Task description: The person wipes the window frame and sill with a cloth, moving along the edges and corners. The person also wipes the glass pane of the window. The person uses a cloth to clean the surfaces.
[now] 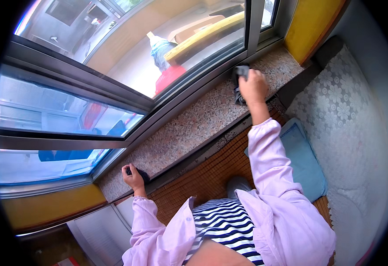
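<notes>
A speckled stone windowsill runs diagonally in front of me. Near its far right part, my right hand grips a dark grey cloth, which hangs down onto the sill beside the window frame. At the sill's lower left end, my left hand is closed around a black, bunched cloth-like item lying by the sill's front edge. Much of that item is hidden by the fingers, so its exact kind cannot be told.
Metal-framed sliding windows border the sill. Below it lies a brown woven mat, with a folded light-blue cloth on it. White floral lace fabric covers something at right. Yellow wall panels flank the window.
</notes>
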